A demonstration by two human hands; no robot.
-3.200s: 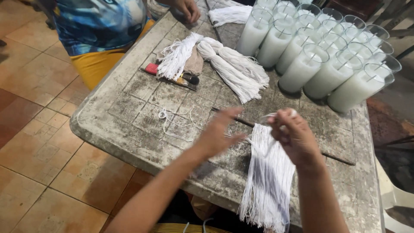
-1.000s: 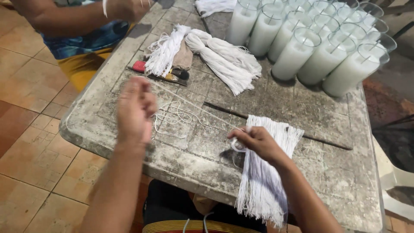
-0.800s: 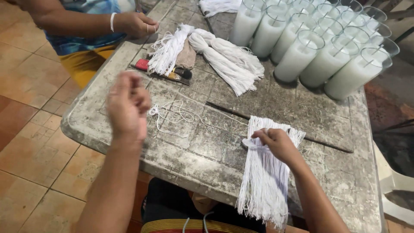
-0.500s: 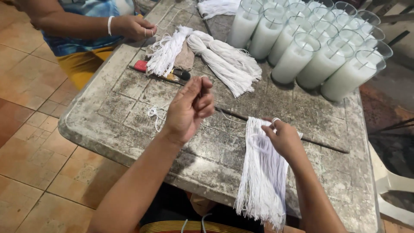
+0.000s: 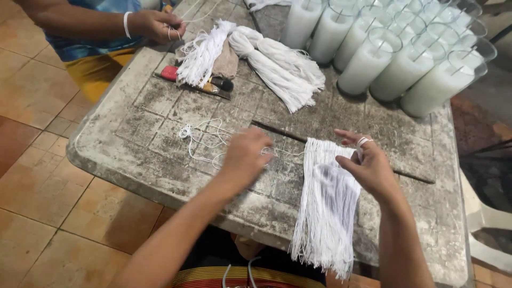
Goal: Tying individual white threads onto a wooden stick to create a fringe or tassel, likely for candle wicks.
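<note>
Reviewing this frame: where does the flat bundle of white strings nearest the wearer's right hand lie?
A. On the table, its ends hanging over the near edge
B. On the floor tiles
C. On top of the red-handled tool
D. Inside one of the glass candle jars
A: the bundle of white strings lies flat on the table beside the right hand, its loose ends hanging over the near edge.

A small candle-making workshop: rows of glass jars of white wax [image 5: 368,61], bundles of cut wick string [image 5: 277,64] on a grimy worktable [image 5: 133,133], tiled floor [image 5: 37,176].
</note>
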